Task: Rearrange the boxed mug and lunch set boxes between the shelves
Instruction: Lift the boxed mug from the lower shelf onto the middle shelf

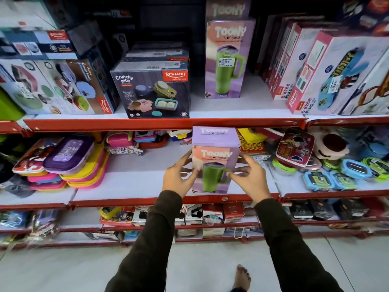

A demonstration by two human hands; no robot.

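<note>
Lilac-and-peach mug box (215, 157), printed "Toony" above a green handled tumbler, is standing upright on the white middle shelf (134, 182) near its red front lip, with the left hand (179, 179) and right hand (249, 178) flanking it, fingers spread apart and fingertips just touching or nearly touching its sides, not clamping. Up on the top shelf (248, 102), a second Toony box (228, 60) is carrying a price sticker, a dark lunch box (153, 91) is reading "Crunchy bite" and "Rishabh", and pink Kidzee boxes (299, 87) are reading "Kidzee Plus".
</note>
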